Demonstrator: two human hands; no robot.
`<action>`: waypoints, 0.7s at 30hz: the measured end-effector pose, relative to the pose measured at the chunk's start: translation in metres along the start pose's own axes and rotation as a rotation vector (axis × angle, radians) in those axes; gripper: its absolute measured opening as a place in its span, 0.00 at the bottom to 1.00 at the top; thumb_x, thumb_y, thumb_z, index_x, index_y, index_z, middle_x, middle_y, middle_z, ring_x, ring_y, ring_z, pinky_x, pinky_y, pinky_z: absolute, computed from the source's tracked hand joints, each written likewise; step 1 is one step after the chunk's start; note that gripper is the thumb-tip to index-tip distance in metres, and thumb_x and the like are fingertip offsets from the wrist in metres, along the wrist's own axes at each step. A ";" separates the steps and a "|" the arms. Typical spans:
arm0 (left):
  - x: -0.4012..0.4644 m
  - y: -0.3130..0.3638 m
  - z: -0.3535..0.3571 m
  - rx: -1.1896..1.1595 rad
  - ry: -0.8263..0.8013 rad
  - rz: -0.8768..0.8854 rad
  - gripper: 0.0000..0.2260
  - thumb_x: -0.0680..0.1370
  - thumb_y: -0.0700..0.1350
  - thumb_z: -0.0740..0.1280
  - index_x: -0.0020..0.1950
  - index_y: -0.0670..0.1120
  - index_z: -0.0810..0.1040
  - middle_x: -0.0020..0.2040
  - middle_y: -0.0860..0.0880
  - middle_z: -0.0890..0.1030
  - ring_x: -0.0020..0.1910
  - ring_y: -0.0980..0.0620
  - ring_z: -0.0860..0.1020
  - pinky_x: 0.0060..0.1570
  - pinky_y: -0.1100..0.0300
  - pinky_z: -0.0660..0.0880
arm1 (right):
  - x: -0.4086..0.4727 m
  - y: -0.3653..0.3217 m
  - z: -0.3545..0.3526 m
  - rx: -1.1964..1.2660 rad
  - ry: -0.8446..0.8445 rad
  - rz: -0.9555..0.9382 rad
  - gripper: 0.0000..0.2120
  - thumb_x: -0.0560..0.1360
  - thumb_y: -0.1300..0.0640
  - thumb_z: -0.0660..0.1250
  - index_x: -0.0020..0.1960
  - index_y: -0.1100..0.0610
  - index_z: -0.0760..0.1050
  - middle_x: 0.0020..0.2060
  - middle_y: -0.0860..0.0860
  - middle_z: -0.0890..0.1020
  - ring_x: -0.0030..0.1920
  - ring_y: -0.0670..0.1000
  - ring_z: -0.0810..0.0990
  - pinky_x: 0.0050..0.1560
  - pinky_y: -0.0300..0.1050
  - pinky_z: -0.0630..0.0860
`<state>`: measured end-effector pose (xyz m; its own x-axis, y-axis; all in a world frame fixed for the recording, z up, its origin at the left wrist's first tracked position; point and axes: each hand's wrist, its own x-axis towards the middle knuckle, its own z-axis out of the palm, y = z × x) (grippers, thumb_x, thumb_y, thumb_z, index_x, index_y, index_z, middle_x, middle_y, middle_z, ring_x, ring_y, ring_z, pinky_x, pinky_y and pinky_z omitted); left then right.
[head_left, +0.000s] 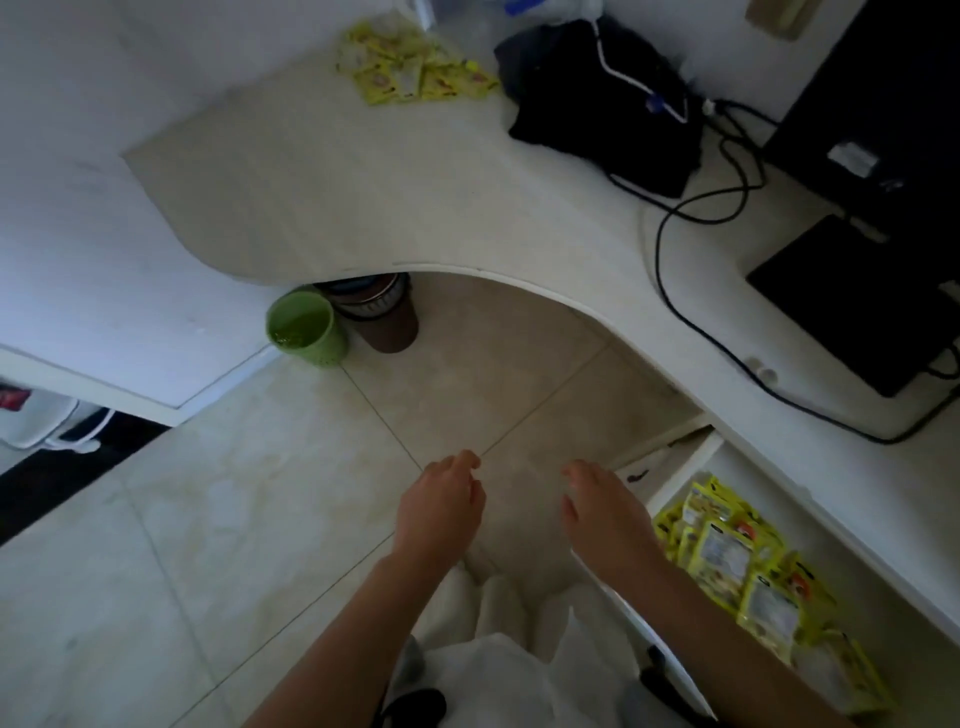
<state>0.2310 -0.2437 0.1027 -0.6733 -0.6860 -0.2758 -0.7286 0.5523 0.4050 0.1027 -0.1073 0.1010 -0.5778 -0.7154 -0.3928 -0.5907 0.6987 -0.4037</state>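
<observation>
Both hands hang over the tiled floor (260, 493) in front of the curved bench (363, 197), between grabs: the left hand (441, 506) has its fingers loosely curled and the right hand (602, 512) lies palm down with fingers relaxed, so neither grip holds anything. The yellow packets (737, 561) lie heaped in the open drawer (685, 467) at about 4 o'clock from the right hand, near it but untouched. A second heap (410, 67) of the same kind sits on the bench top far off at 12 o'clock, with a black bag (597, 88) near it at its 3 o'clock. I judge the work to be shifting packets between drawer and bench, with the hands empty and ready to fetch; which way the packets travel cannot be told. The next move likely calls for the right hand to swing toward 4 o'clock, dip past the drawer wall and close its grip on a few packets from the top of the heap
</observation>
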 end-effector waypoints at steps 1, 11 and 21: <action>0.006 -0.013 -0.009 0.004 0.013 -0.002 0.12 0.81 0.47 0.59 0.64 0.50 0.74 0.56 0.52 0.81 0.52 0.54 0.78 0.53 0.58 0.77 | 0.007 -0.013 0.003 -0.012 -0.004 -0.020 0.16 0.78 0.54 0.57 0.65 0.54 0.67 0.60 0.53 0.75 0.59 0.55 0.75 0.58 0.49 0.72; 0.086 -0.108 -0.090 0.053 0.093 -0.003 0.13 0.81 0.47 0.58 0.64 0.50 0.73 0.57 0.52 0.80 0.54 0.52 0.77 0.50 0.57 0.76 | 0.102 -0.118 0.008 -0.071 0.036 -0.131 0.14 0.78 0.55 0.58 0.62 0.57 0.71 0.52 0.55 0.78 0.50 0.55 0.77 0.51 0.50 0.75; 0.196 -0.137 -0.145 0.046 0.153 -0.023 0.12 0.80 0.46 0.59 0.62 0.49 0.75 0.56 0.51 0.80 0.55 0.51 0.77 0.49 0.56 0.75 | 0.215 -0.164 -0.044 -0.101 0.123 -0.133 0.15 0.77 0.56 0.60 0.63 0.58 0.72 0.55 0.58 0.79 0.55 0.59 0.78 0.54 0.53 0.75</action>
<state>0.2176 -0.5228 0.1197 -0.6320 -0.7608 -0.1473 -0.7509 0.5543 0.3590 0.0507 -0.3755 0.1194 -0.5521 -0.8000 -0.2350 -0.7161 0.5993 -0.3579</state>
